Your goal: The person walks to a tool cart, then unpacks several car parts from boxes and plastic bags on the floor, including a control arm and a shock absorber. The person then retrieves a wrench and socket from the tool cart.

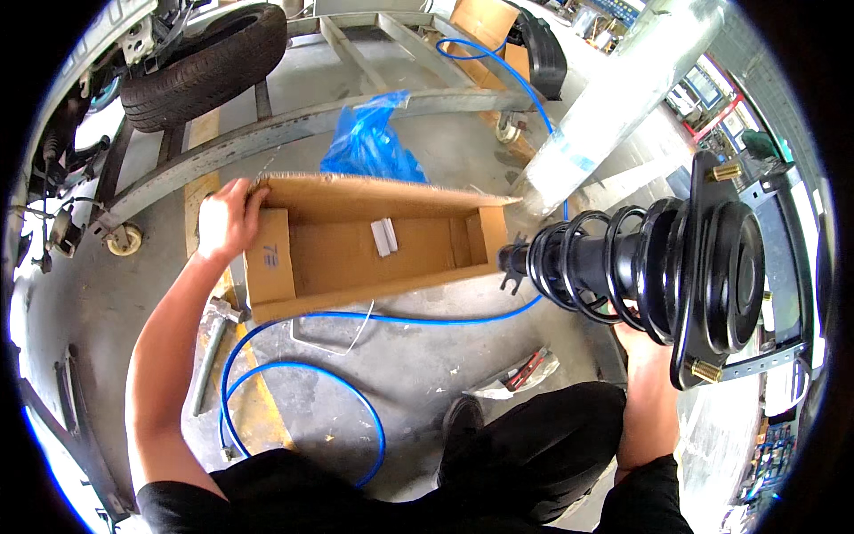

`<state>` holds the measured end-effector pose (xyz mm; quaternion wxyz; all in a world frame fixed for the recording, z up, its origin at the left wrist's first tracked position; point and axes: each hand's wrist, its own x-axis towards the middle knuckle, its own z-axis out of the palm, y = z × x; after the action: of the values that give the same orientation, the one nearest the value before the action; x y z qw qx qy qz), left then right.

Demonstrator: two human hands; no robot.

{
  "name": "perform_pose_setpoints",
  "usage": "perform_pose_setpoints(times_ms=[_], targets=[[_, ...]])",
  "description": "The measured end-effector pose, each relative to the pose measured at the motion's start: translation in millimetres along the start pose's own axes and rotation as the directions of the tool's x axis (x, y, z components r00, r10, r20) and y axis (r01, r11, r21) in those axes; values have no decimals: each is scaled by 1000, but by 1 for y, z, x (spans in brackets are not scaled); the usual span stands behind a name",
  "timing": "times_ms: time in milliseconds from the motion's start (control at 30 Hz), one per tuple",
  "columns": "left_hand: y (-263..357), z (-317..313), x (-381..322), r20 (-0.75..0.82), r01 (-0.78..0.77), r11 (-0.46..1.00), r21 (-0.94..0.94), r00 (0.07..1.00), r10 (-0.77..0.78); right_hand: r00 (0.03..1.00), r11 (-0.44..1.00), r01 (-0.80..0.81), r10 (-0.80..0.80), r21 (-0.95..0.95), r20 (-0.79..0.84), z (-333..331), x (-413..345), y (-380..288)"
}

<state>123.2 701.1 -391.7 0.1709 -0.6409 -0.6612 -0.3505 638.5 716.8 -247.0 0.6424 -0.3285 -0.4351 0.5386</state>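
A long cardboard box (373, 280) lies open in front of me, with a small folded white paper or card (383, 237) inside it. Handwriting marks its left flap. My left hand (230, 217) grips the box's upper left corner. On the right, my right hand (634, 327) holds up a black suspension strut with coil spring (620, 260), clear of the floor. The fingers go under the spring and are partly hidden. The strut's top mount plate (690, 267), with brass-coloured studs, points right. Its lower bracket (514, 263) points left, close to the box's right end.
A blue hose (413, 321) loops across the floor. A hammer (217, 340) lies left of the box, and a bagged red item (524, 374) near my foot. Behind the box are blue plastic (373, 143), a wheeled metal frame (300, 127), a tyre (207, 70) and a wrapped column (600, 120).
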Motion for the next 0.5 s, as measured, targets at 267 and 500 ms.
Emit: perform_pose_setpoints(times_ms=[267,500], targets=[[-1,68,-17,125,303,949,88,942,-312,975,951,-217,199,219,104,10,18,-17],[150,168,-56,651,585,394,-709,758,46,927,885,-372,370,278,62,22,56,0]])
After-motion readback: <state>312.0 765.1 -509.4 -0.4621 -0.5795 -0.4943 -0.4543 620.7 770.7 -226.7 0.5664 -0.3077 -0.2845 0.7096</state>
